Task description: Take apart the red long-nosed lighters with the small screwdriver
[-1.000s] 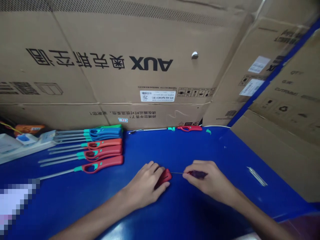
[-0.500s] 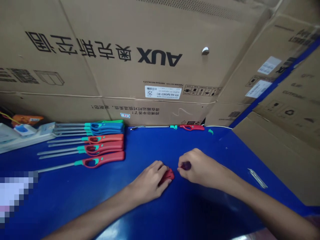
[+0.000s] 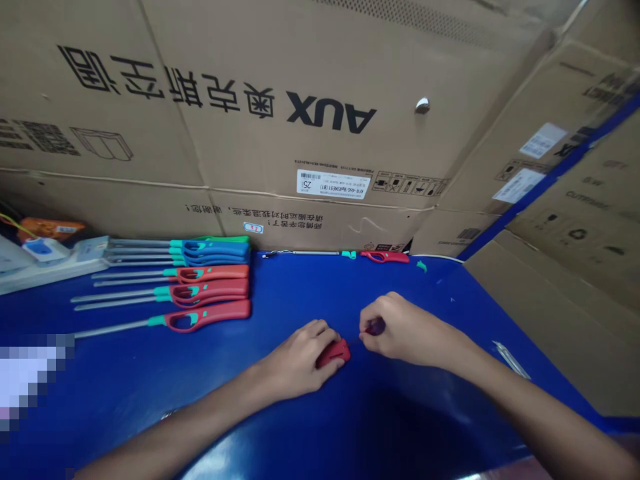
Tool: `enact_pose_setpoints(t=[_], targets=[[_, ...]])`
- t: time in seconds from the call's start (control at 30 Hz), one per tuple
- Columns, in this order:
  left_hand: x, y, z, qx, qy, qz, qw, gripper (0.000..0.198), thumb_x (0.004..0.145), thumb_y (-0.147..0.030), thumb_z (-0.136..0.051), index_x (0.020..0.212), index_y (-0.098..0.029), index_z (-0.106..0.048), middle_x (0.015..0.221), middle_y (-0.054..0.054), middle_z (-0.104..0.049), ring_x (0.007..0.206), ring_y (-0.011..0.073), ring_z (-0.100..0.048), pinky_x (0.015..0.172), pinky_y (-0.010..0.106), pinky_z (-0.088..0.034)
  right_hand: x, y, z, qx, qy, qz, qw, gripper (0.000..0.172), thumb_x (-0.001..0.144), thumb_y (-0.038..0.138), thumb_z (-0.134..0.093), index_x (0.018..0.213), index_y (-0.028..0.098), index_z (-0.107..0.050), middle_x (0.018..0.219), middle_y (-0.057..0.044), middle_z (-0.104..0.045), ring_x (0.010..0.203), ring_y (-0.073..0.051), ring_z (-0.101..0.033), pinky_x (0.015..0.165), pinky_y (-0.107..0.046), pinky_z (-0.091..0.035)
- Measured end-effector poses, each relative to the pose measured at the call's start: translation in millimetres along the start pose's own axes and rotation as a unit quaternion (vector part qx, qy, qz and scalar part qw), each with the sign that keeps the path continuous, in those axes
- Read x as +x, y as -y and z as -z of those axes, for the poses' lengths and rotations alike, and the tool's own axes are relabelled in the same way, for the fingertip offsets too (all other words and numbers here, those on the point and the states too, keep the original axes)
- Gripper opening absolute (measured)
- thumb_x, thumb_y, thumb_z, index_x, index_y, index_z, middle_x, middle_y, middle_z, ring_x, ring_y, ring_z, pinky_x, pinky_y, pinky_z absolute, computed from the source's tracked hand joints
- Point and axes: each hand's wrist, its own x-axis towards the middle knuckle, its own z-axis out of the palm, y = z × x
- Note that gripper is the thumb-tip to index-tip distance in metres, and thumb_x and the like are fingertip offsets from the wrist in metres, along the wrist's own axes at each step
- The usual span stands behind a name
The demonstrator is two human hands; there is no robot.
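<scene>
My left hand (image 3: 300,360) lies on the blue tabletop (image 3: 310,293), its fingers curled over a small red plastic piece (image 3: 334,351) that it presses down. Close to the right, my right hand (image 3: 400,328) is closed in a pinch around a dark red screwdriver handle (image 3: 375,327), whose tip points at the red piece. The shaft is hidden between the two hands.
A row of long-nosed lighters (image 3: 200,287), blue and red, lies at the left. One more red lighter (image 3: 380,256) rests against the cardboard boxes (image 3: 300,133) at the back. A small metal blade (image 3: 511,359) lies at the right. White items (image 3: 35,263) sit far left.
My right hand has moved left toward the red piece, so the screwdriver shaft visible a second ago is now hidden. The view has tilted slightly.
</scene>
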Motion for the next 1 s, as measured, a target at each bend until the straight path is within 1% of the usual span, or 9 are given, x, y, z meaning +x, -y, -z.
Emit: enact_pose_setpoints(t=[0.2, 0.33, 0.47, 0.53, 0.63, 0.73, 0.87, 0.97, 1.0], targets=[[0, 0, -0.8, 0.002, 0.003, 0.001, 1.000, 0.017, 0.089, -0.030, -0.057, 0.099, -0.017, -0.060, 0.098, 0.006, -0.059, 0.092, 0.0200, -0.059, 0.082, 0.032, -0.051, -1, -4, -4, 0.011, 0.007, -0.007, 1.000, 0.013, 0.077, 0.020, -0.061, 0.066, 0.019, -0.067, 0.059, 0.001, -0.063, 0.053, -0.011, -0.050, 0.049, -0.022, -0.031], [0, 2, -2.4, 0.004, -0.006, -0.004, 1.000, 0.017, 0.089, -0.031, -0.057, 0.100, -0.018, -0.060, 0.096, 0.006, -0.060, 0.092, 0.0209, -0.059, 0.084, 0.034, -0.051, -1, 11, -11, -0.064, -0.091, 0.013, 0.994, 0.022, 0.091, 0.036, -0.053, 0.082, 0.018, -0.061, 0.066, -0.002, -0.063, 0.057, -0.014, -0.053, 0.051, -0.025, -0.027], [0, 3, -4.0, -0.005, -0.009, -0.015, 1.000, 0.021, 0.089, -0.030, -0.057, 0.107, -0.018, -0.059, 0.102, 0.007, -0.061, 0.099, 0.0223, -0.058, 0.090, 0.037, -0.049, 1, 19, -22, -0.102, -0.135, 0.023, 0.985, 0.016, 0.096, 0.027, -0.042, 0.087, 0.018, -0.052, 0.058, 0.001, -0.058, 0.048, -0.014, -0.053, 0.048, -0.027, -0.022], [0, 3, -4.1, -0.003, -0.006, -0.010, 1.000, 0.021, 0.089, -0.031, -0.057, 0.105, -0.017, -0.060, 0.100, 0.007, -0.061, 0.097, 0.0223, -0.058, 0.088, 0.037, -0.050, 1, 15, -28, -0.104, -0.150, 0.040, 0.982, 0.010, 0.094, 0.026, -0.048, 0.088, 0.019, -0.050, 0.059, 0.001, -0.059, 0.049, -0.015, -0.054, 0.047, -0.026, -0.025], [0, 3, -4.0, 0.004, -0.010, -0.011, 1.000, 0.018, 0.090, -0.032, -0.056, 0.101, -0.018, -0.060, 0.095, 0.006, -0.059, 0.090, 0.0212, -0.058, 0.082, 0.036, -0.051, -3, 8, -33, -0.094, -0.168, 0.088, 0.977, 0.011, 0.091, 0.027, -0.055, 0.089, 0.019, -0.050, 0.070, -0.002, -0.063, 0.061, -0.018, -0.061, 0.054, -0.026, -0.036], [0, 3, -4.2, 0.006, -0.020, -0.021, 1.000, 0.016, 0.091, -0.032, -0.055, 0.096, -0.018, -0.059, 0.093, 0.005, -0.059, 0.087, 0.0201, -0.058, 0.078, 0.034, -0.051, -11, 5, -32, -0.052, -0.153, 0.137, 0.977, 0.002, 0.093, 0.019, -0.051, 0.090, 0.019, -0.050, 0.083, -0.005, -0.063, 0.076, -0.018, -0.060, 0.066, -0.028, -0.044], [0, 4, -4.5, 0.001, -0.017, -0.031, 0.999, 0.019, 0.090, -0.030, -0.056, 0.105, -0.018, -0.058, 0.096, 0.006, -0.059, 0.090, 0.0206, -0.058, 0.080, 0.034, -0.051, -18, 9, -26, 0.004, -0.095, 0.163, 0.982, 0.017, 0.089, 0.006, -0.043, 0.095, 0.020, -0.051, 0.088, -0.002, -0.060, 0.082, -0.015, -0.054, 0.077, -0.028, -0.046], [0, 4, -4.0, 0.001, -0.019, -0.030, 0.999, 0.015, 0.091, -0.029, -0.054, 0.099, -0.018, -0.059, 0.093, 0.005, -0.059, 0.086, 0.0195, -0.058, 0.078, 0.033, -0.051, -17, 13, -22, -0.041, -0.122, 0.156, 0.979, 0.005, 0.090, 0.017, -0.050, 0.091, 0.018, -0.055, 0.087, -0.005, -0.058, 0.085, -0.019, -0.052, 0.079, -0.033, -0.047], [0, 4, -3.7, 0.000, -0.018, -0.029, 0.999, 0.014, 0.091, -0.029, -0.054, 0.097, -0.018, -0.059, 0.093, 0.005, -0.058, 0.085, 0.0191, -0.058, 0.077, 0.032, -0.051, -15, 13, -21, -0.068, -0.134, 0.148, 0.977, 0.010, 0.092, 0.023, -0.049, 0.089, 0.017, -0.057, 0.087, -0.007, -0.057, 0.084, -0.020, -0.052, 0.076, -0.034, -0.047]])
